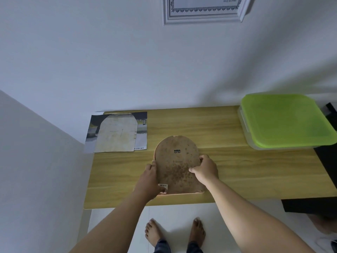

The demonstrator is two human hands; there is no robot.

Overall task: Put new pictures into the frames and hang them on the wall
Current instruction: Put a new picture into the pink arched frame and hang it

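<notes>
Left hand [152, 173] and right hand [206, 168] pinched the face-down frame [175, 168] between them by its edges, likely seating its backing.

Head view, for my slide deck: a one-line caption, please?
Left hand and right hand grip the sides of an arch-shaped brown frame lying back-up on a light wooden table.

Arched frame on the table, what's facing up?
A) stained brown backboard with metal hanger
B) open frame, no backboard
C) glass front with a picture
A: the arched frame shows its stained brown backboard with the small metal hanger near the arch, while the left hand and right hand grip its side edges.
</notes>
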